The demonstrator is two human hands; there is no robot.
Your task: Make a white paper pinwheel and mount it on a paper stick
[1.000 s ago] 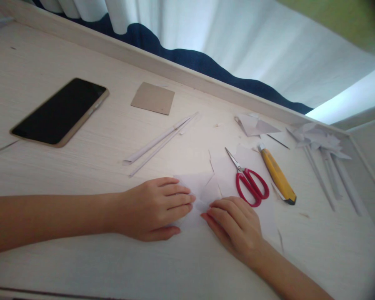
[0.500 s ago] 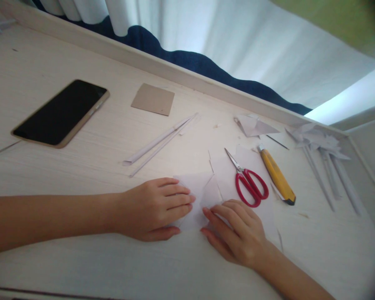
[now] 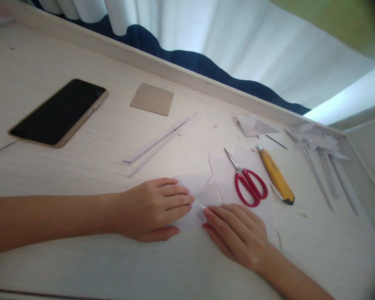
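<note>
A folded white paper piece (image 3: 201, 189) lies on the pale wooden table (image 3: 81, 166) near its front. My left hand (image 3: 153, 208) rests flat on the paper's left part, fingers stretched out and pressing down. My right hand (image 3: 237, 233) lies flat on the paper's right lower part, its fingertips touching a fold near the middle. Both hands hide much of the sheet. Red-handled scissors (image 3: 248, 183) sit on a second paper sheet just right of the hands.
A yellow utility knife (image 3: 276, 177) lies right of the scissors. A dark phone (image 3: 59, 112) sits at the left, a brown card square (image 3: 152, 98) behind it, rolled paper sticks (image 3: 159, 143) in the middle. Paper pinwheels (image 3: 318, 143) with sticks lie at the right edge.
My right hand has shifted slightly along the paper's fold, fingertips sliding a little left and down. My left hand has stayed in place.
</note>
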